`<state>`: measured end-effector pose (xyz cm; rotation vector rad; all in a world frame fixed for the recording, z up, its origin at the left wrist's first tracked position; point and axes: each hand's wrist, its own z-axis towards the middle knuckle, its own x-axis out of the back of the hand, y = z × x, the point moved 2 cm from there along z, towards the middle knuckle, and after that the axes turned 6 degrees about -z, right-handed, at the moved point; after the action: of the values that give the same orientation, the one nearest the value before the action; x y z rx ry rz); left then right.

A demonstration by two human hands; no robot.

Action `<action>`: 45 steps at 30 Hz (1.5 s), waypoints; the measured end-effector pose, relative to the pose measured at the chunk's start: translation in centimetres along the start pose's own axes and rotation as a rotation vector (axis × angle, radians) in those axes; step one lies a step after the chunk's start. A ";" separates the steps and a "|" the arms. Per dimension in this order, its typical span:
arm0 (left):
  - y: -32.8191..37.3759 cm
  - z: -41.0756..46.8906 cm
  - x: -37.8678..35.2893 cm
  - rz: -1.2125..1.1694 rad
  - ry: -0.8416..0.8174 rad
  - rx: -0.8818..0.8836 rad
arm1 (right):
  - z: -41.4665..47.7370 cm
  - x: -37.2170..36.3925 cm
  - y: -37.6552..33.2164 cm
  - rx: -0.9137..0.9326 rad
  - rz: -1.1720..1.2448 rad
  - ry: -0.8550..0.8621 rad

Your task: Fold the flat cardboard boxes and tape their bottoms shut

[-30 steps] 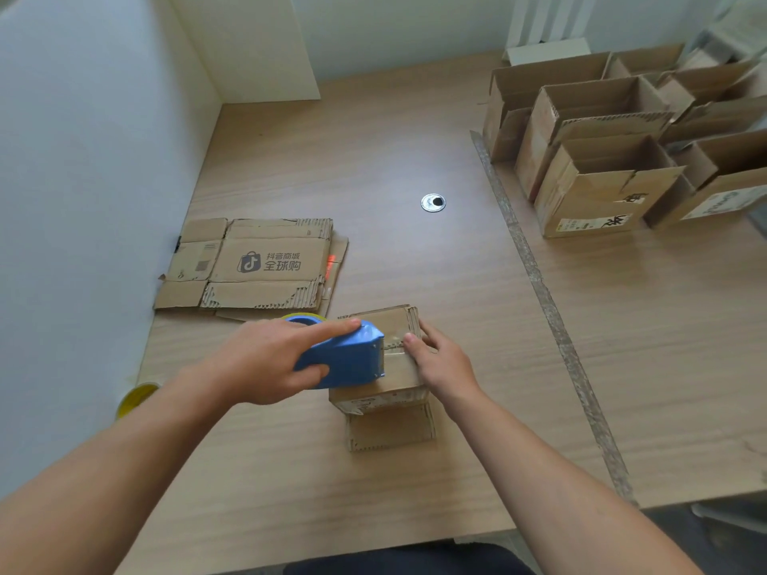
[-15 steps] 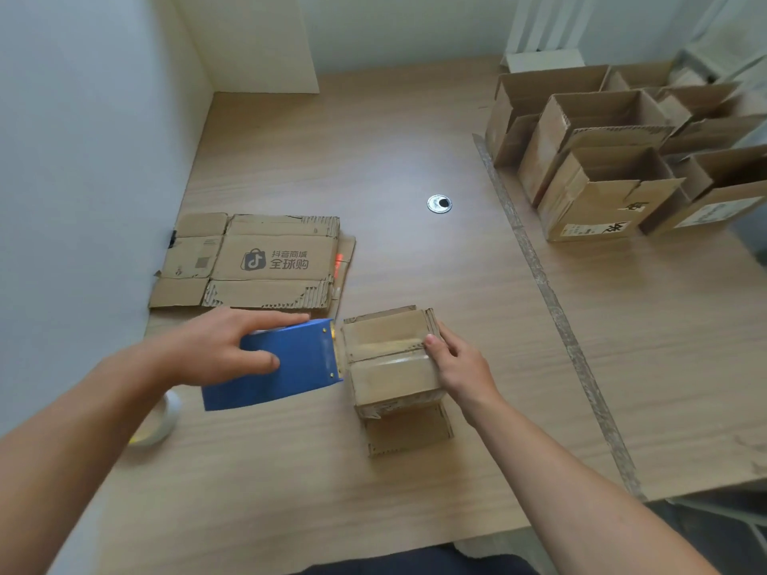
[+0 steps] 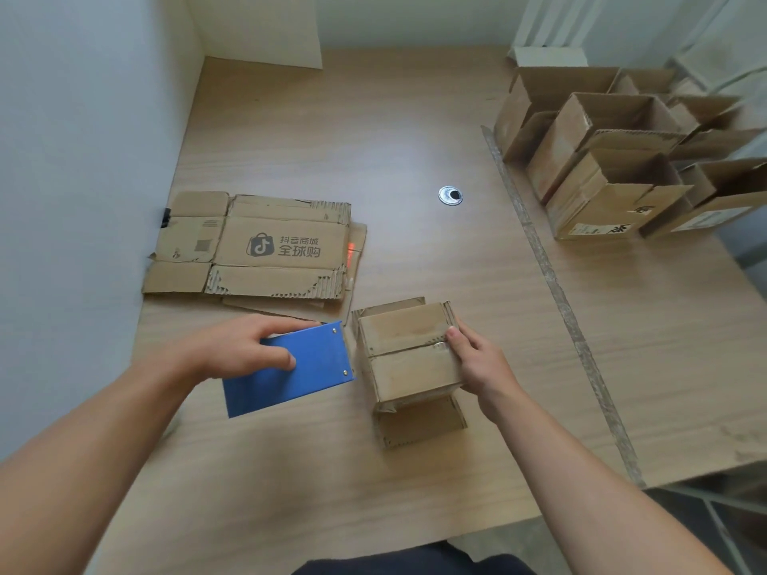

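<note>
Gripping the blue tape dispenser, the left hand covers its upper left part. The left fingers lie along its far edge, with the thumb curled onto the flat blue face. The tape roll is hidden. The dispenser's cutting end, on the side toward the box, is hard to make out. Whether the dispenser touches the surface cannot be told.

The box stands just right of the left fingers, between the two hands and close to the dispenser's riveted edge. The right hand holds it from the right side. The thumb presses on the top face at the seam. The remaining right fingers wrap over the edge and are mostly hidden behind the box wall.

The box is plain brown cardboard with zigzag-cut edges. Two closed flaps meet at a seam across the top face. One loose flap lies flat on the surface on the person's side. A small shiny patch shows at the seam beside the thumb. Whether tape spans the whole seam cannot be told.

Beyond the left fingers lies a stack of flat cardboard with a printed logo; its lower sheets are mostly covered. Well beyond the right fingers stand folded boxes, partly cut off at the frame edge.
</note>
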<state>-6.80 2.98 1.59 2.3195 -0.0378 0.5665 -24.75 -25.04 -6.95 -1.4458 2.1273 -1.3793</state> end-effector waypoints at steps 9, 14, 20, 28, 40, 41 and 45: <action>-2.5 -0.1 1.3 0.005 -0.107 -0.037 | 0.1 -0.3 -0.3 -0.006 -0.009 0.089; -3.5 0.0 1.1 0.018 -0.070 0.021 | -0.1 -0.5 -0.2 -0.043 0.038 0.098; -3.8 1.7 -0.3 0.036 -0.084 0.086 | 0.0 -0.3 -0.1 -0.095 0.067 0.055; -1.8 4.4 -3.1 0.008 -0.035 0.091 | 0.0 -0.4 0.3 -0.085 0.062 0.074; 2.5 5.6 -4.6 0.327 0.178 0.179 | -0.5 -0.9 0.2 -0.058 -0.011 0.054; 2.8 5.5 -4.8 0.345 0.211 0.195 | -0.7 -0.9 0.0 -0.051 -0.016 0.054; 3.7 5.4 -6.6 0.434 0.305 0.205 | -1.2 -1.0 -0.1 -0.024 -0.054 0.071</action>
<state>-11.37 -4.22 -2.08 2.4037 -0.3591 1.1858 -24.94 -23.59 -6.51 -1.4952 2.1702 -1.4496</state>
